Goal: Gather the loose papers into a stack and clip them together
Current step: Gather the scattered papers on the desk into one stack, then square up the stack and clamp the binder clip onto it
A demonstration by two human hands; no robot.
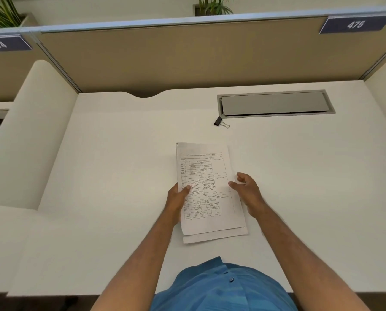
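Squaring the printed forms (206,189) comes first: the lower sheets poke out past the top one at the near edge, so both palms should press the long sides and tap the edges flush. The left hand (178,198) pinches the left edge, thumb on top. The right hand (247,190) rests at the right edge, fingers loosely apart, gripping nothing. The black binder clip (220,122) lies untouched well beyond the stack, beside the grey cable hatch (275,104).

White gridded papers (206,189), black clip (218,121), white desk (120,164).
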